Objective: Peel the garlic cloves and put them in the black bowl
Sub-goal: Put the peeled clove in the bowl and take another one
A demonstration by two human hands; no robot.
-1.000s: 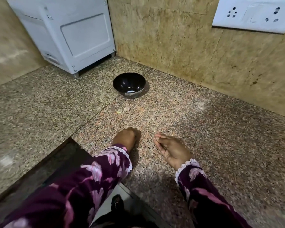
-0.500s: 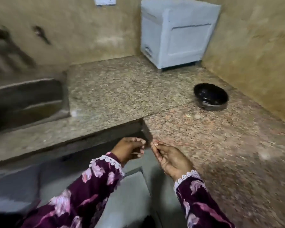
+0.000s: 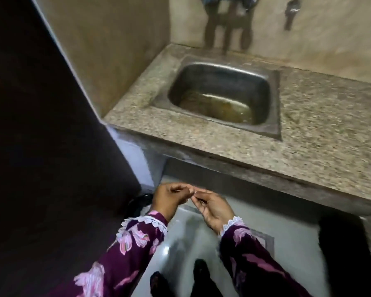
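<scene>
A speckled granite counter (image 3: 308,129) with a steel sink (image 3: 272,103) set into it fills a tiled kitchen corner, murky water pooled at the sink's bottom. In front of the counter's edge, above a grey floor (image 3: 287,243), a person in purple floral sleeves brings both hands together. The left hand (image 3: 169,199) has its fingers curled; the right hand (image 3: 212,207) meets it fingertip to fingertip, pinching something too small and blurred to identify. Neither garlic nor the black bowl is in sight.

Dim, motion-blurred, dark left side
</scene>
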